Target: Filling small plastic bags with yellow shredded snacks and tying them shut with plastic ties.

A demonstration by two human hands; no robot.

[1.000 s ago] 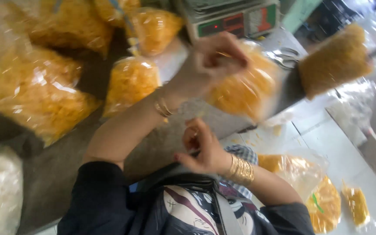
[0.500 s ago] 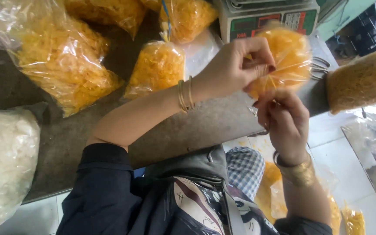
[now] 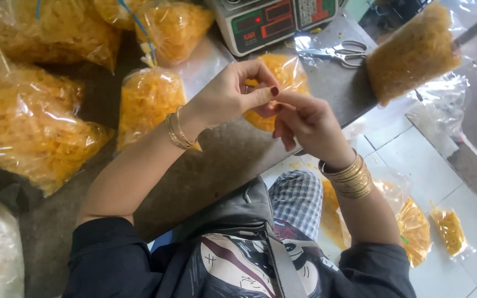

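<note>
clear bag (image 3: pixel 285 72) of orange-yellow snacks, pinched shut.

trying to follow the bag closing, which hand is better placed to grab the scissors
Right. The right hand is nearer the scissors lying up-right of it; the left hand pinches the small bag.

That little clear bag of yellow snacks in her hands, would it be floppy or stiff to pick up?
Probably floppy: the bag is thin clear plastic that sags below the left hand and right hand. Likely light, the loose yellow pieces look airy. Possibly fragile; they seem crisp.
</note>
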